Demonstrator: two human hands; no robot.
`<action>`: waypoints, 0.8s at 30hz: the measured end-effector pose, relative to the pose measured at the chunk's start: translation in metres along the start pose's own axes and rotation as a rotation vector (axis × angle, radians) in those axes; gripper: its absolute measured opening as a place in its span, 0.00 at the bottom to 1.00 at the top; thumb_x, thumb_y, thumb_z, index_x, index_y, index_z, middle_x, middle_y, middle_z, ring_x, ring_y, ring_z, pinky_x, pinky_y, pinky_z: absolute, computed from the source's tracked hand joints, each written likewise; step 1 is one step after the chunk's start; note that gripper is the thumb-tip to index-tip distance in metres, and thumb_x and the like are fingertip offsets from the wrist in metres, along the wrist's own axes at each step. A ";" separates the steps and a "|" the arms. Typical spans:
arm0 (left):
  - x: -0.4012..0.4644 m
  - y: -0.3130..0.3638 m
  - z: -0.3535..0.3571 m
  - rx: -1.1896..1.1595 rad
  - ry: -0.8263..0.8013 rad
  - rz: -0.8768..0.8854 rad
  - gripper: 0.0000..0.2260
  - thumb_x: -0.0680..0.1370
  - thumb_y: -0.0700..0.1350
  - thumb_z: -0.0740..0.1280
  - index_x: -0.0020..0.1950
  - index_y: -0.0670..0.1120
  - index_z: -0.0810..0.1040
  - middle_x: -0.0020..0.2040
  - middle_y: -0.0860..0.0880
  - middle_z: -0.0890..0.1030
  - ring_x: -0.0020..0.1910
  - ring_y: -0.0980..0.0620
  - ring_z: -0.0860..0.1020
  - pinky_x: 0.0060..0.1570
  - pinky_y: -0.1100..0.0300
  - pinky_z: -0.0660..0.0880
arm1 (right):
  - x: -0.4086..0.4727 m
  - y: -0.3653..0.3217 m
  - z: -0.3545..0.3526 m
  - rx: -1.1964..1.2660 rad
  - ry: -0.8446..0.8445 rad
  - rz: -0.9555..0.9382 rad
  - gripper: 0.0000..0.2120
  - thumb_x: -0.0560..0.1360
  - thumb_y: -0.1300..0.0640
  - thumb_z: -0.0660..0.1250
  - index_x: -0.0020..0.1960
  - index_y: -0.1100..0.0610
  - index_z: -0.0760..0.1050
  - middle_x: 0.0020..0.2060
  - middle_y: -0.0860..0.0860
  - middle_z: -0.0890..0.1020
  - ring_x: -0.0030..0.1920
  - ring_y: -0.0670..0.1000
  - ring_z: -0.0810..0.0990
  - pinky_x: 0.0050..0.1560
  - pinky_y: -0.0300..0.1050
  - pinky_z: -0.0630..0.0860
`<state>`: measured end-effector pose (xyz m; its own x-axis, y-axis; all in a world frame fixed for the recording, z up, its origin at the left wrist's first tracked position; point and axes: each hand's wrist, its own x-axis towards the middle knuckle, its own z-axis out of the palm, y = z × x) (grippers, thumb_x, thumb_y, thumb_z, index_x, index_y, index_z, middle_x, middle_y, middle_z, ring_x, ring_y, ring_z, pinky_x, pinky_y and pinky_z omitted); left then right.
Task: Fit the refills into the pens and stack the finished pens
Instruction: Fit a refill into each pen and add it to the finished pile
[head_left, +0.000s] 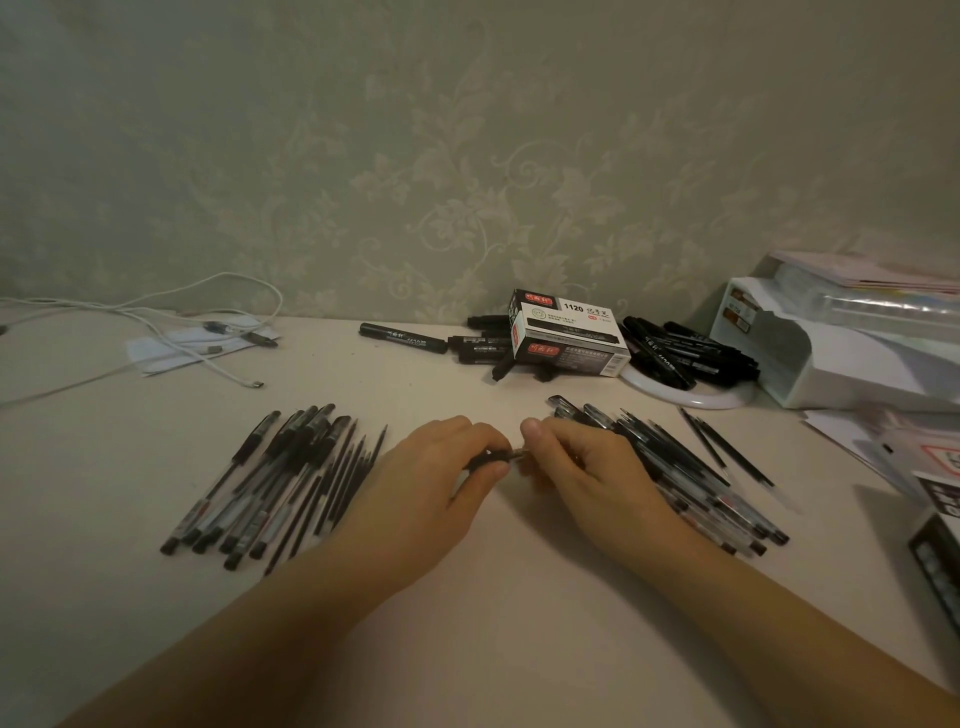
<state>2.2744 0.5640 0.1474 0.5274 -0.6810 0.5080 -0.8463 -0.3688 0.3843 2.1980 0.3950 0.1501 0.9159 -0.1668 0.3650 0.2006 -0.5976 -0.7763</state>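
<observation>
Both hands, left (441, 467) and right (576, 462), pinched one pen (496, 457) mid-assembly; left of it lay a pile (270, 478) with refills, right another pile (691, 478); many seemingly remained.

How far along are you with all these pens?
Hard to say exactly. The pile of pens by the right hand may be the finished stack. In hand: both hands meet over one pen, the left hand gripping it and the right pinching its end. Left: a heap of pens and loose refills on the left, plus a few refills far right.
</observation>
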 end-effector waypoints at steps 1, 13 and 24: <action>0.000 -0.001 0.000 -0.004 0.007 -0.009 0.07 0.80 0.51 0.62 0.55 0.54 0.77 0.44 0.58 0.76 0.44 0.60 0.72 0.45 0.65 0.70 | 0.000 0.000 0.000 0.003 -0.001 0.003 0.16 0.77 0.39 0.59 0.42 0.48 0.77 0.35 0.46 0.80 0.35 0.42 0.76 0.38 0.36 0.72; 0.003 0.004 -0.006 -0.005 0.091 0.053 0.07 0.78 0.48 0.66 0.54 0.50 0.80 0.42 0.55 0.78 0.42 0.59 0.72 0.43 0.62 0.71 | 0.000 -0.001 -0.002 0.050 -0.075 -0.008 0.12 0.82 0.51 0.61 0.43 0.56 0.76 0.32 0.47 0.72 0.35 0.44 0.69 0.37 0.36 0.67; 0.002 -0.006 -0.004 0.000 0.162 -0.142 0.06 0.79 0.47 0.64 0.55 0.51 0.79 0.45 0.55 0.78 0.44 0.57 0.74 0.46 0.60 0.74 | 0.002 0.015 -0.001 -0.625 0.081 -0.045 0.16 0.76 0.44 0.68 0.58 0.52 0.78 0.51 0.44 0.72 0.52 0.46 0.70 0.54 0.41 0.68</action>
<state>2.2813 0.5676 0.1494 0.6466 -0.5116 0.5659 -0.7626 -0.4542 0.4606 2.2026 0.3847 0.1402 0.8772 -0.1746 0.4472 -0.0247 -0.9467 -0.3213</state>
